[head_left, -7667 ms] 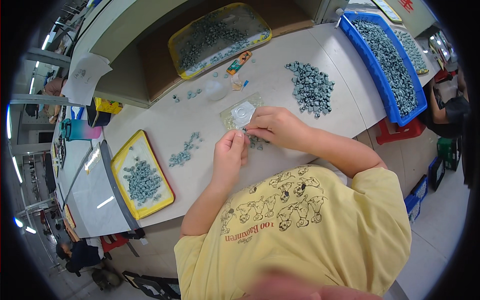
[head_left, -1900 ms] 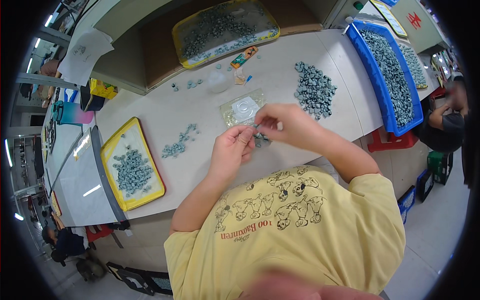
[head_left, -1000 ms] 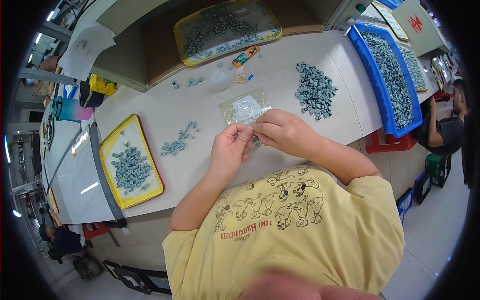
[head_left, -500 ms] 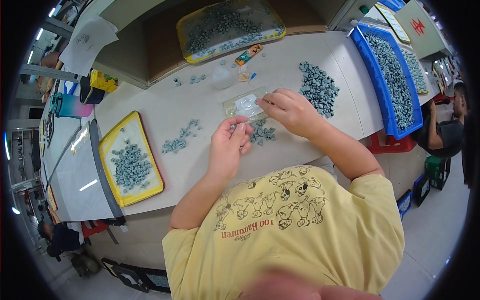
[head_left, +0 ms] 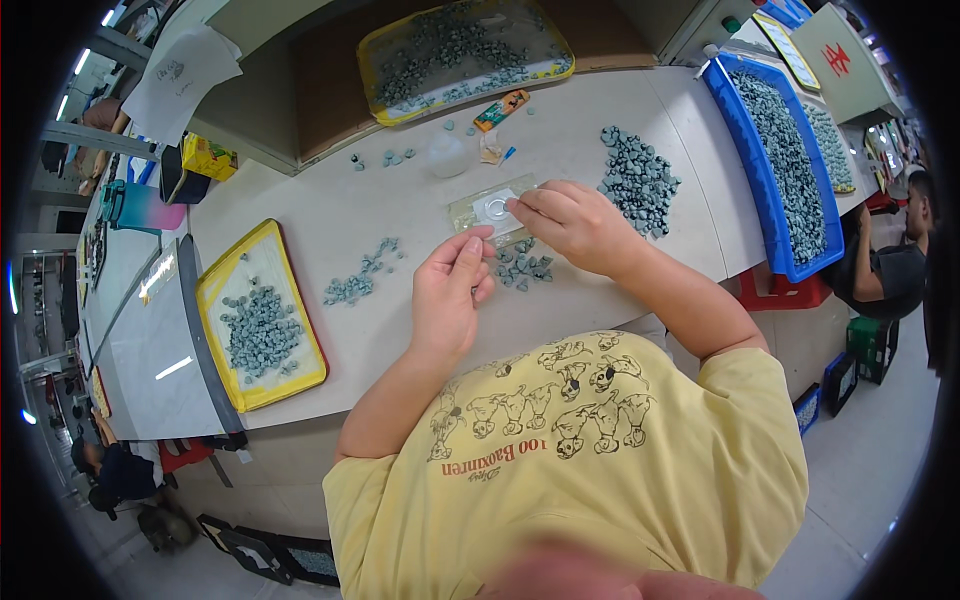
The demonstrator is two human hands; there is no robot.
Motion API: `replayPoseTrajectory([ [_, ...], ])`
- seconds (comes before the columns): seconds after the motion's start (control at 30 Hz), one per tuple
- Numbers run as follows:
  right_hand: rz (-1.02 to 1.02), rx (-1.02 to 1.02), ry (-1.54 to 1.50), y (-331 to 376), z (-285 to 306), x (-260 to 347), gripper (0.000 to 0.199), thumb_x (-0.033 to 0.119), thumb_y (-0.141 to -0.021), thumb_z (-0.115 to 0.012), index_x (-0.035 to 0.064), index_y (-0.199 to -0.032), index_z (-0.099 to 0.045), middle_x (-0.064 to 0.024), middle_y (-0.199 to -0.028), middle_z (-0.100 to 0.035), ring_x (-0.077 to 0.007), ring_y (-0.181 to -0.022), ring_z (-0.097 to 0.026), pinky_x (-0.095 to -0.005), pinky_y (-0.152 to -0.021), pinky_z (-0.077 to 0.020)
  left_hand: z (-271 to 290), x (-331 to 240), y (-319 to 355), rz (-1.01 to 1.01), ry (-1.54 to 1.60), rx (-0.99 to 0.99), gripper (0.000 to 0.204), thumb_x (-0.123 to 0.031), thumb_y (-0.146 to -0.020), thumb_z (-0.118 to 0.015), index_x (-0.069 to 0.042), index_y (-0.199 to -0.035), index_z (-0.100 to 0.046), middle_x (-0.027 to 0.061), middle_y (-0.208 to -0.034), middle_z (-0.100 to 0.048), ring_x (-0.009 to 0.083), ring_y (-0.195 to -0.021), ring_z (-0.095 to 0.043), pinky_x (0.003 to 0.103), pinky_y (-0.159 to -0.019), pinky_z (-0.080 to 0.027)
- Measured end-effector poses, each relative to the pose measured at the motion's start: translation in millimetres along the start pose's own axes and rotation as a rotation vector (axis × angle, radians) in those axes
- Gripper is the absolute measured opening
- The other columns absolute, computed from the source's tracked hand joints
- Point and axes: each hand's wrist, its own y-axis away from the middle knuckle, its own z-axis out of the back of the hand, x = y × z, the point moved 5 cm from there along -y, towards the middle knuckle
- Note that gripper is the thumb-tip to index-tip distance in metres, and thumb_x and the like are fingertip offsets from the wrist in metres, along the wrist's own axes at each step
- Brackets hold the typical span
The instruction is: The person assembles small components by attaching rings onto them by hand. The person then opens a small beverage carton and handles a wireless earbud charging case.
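Observation:
My right hand is over a small clear plate with a white patch and a round ring on it. Its thumb and forefinger pinch at the ring's edge; what they hold is too small to make out. Close by on the left, my left hand has curled fingers with the thumb against them, and a small dark bit shows at the fingers. A little pile of grey-green stone-like pieces lies below the plate, partly behind my right hand.
More pieces form a heap at right and a loose strip at left. Yellow-rimmed trays stand at left and at the back. A filled blue crate edges the right side. Near the plate are a whitish round object and an orange-green packet.
My right fingertips have shifted slightly left and down, onto the ring. My left hand has turned a little, its fingers more tucked. The other things lie as before.

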Motion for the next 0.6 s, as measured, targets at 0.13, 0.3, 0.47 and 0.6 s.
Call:
replayPoseTrajectory([
  [0.13,-0.403,-0.128,-0.387,3.3,-2.2,-14.0,0.022,0.004,-0.076,-0.066,0.0001,-0.098,-0.064,-0.0061,-0.081,-0.062,-0.0138,-0.065,-0.058,-0.0248,-0.062,-0.0491,-1.2,-2.1,1.8,-0.008,0.025,-0.018,0.025,-0.01,-0.094,-0.047,0.004,-0.114,-0.053,0.0062,-0.092,-0.056,0.0043,-0.057,-0.035,0.02,-0.052,-0.034],
  [0.3,-1.004,-0.01,-1.003,11.7,-13.5,-19.8,0.015,0.008,-0.083,-0.064,-0.0023,-0.093,-0.064,-0.0048,-0.079,-0.064,-0.0076,-0.064,-0.057,-0.0202,-0.06,-0.0472,-4.7,-11.8,4.0,-0.126,-0.067,0.002,0.021,-0.011,-0.092,-0.052,0.003,-0.108,-0.051,0.0077,-0.09,-0.058,0.0052,-0.057,-0.039,0.019,-0.051,-0.033],
  [0.47,-1.143,-0.006,-1.359,15.9,-23.2,-13.7,0.014,0.009,-0.084,-0.063,-0.0033,-0.091,-0.062,-0.0061,-0.08,-0.063,-0.0083,-0.065,-0.056,-0.0215,-0.06,-0.0466,-0.5,-5.8,0.8,-0.068,-0.048,0.025,0.017,-0.011,-0.092,-0.052,0.0,-0.104,-0.05,0.0074,-0.087,-0.058,0.0056,-0.057,-0.039,0.019,-0.05,-0.033],
  [0.6,-1.154,0.011,-1.42,16.0,-26.8,-8.2,0.014,0.008,-0.084,-0.063,-0.0035,-0.091,-0.062,-0.0055,-0.08,-0.063,-0.0082,-0.065,-0.056,-0.0221,-0.061,-0.0466,-2.2,-3.4,1.9,-0.032,0.032,0.036,0.013,-0.015,-0.095,-0.048,-0.003,-0.097,-0.049,0.0031,-0.077,-0.053,0.0055,-0.055,-0.035,0.02,-0.049,-0.032],
])
